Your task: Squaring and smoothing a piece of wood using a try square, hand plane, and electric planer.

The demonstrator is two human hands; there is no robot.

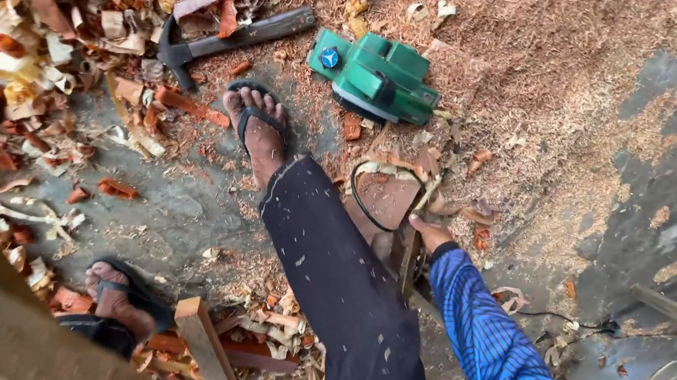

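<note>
Right hand (430, 234), blue-sleeved, reaching down to a wooden piece (388, 201) on the sawdust floor just below the green electric planer (376, 76); fingers hidden, grip undeterminable; likely pickup stage, needing secure hold before lifting.

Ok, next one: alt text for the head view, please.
Looking down, the person's right hand, in a blue sleeve, reaches down to wood scraps on a sawdust-covered floor. A dark trouser leg with a sandalled foot steps forward near a green power planer and a hammer.
</note>
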